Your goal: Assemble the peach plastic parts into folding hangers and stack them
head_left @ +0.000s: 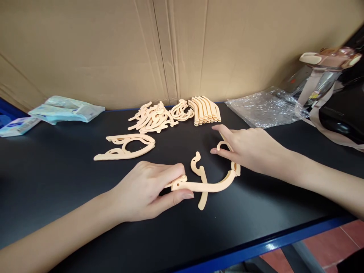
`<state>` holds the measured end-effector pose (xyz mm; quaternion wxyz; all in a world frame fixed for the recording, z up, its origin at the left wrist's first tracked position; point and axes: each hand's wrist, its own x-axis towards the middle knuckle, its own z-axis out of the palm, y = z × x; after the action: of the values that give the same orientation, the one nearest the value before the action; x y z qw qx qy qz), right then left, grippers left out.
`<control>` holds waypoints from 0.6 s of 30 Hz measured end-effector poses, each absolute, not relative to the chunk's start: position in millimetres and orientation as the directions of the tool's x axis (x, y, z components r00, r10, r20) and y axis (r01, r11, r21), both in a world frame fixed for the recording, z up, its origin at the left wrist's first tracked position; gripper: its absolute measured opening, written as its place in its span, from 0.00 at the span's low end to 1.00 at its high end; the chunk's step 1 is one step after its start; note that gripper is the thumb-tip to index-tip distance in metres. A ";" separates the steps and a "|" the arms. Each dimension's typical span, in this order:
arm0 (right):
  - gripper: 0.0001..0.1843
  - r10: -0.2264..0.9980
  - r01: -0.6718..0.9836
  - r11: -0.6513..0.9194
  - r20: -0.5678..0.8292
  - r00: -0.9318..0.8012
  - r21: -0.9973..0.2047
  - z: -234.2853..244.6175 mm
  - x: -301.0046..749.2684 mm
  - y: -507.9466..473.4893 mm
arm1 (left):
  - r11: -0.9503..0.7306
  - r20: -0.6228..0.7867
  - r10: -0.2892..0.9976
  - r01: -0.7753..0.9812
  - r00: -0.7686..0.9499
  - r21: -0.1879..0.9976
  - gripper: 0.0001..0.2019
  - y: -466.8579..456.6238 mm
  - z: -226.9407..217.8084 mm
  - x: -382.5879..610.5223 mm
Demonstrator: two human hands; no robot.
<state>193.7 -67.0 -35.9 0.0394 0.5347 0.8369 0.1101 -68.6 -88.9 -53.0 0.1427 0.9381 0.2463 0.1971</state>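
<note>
My left hand (155,191) is closed around one arm of a cream plastic folding clothes hanger (206,187), thumb below and fingers above. The hanger curves to a joint on the right, where my right hand (246,148) pinches its other arm; a small curved hook shows between the thumb and forefinger. Beneath the hanger, on the black tabletop, lies a loose piece with a hooked end (203,182). Beyond my left hand rests a folded hanger (127,147), its two arms pointing left. My fingers partly hide both ends of the held hanger.
Toward the back lie a heap of loose cream parts (153,117), several hooks (182,110) and a row of curved arms (204,110). Tissue packs (66,109) are at left. A clear plastic bag (264,106) and a strapped bottle (321,79) stand right, before a cardboard wall (108,49).
</note>
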 end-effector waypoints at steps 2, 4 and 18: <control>0.30 0.855 0.862 0.486 0.126 -0.503 0.144 -41.0 193.0 -66.2 | -0.822 0.275 0.541 0.431 0.795 0.373 0.14 -88.6 -52.9 -68.5; 0.32 0.799 0.819 0.571 0.193 -0.570 0.059 -45.6 192.8 -65.9 | -0.806 0.246 0.565 0.463 0.787 0.369 0.14 -88.2 -52.7 -68.5; 0.10 0.519 0.476 0.854 0.342 -0.783 -0.208 -57.2 190.7 -53.7 | -0.810 0.222 0.585 0.548 0.780 0.211 0.17 -82.8 -58.2 -68.5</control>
<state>190.7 -53.7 -57.2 -0.1968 0.2641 0.9426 -0.0551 -68.5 -82.8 -58.2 0.0672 0.9409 0.3010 0.1397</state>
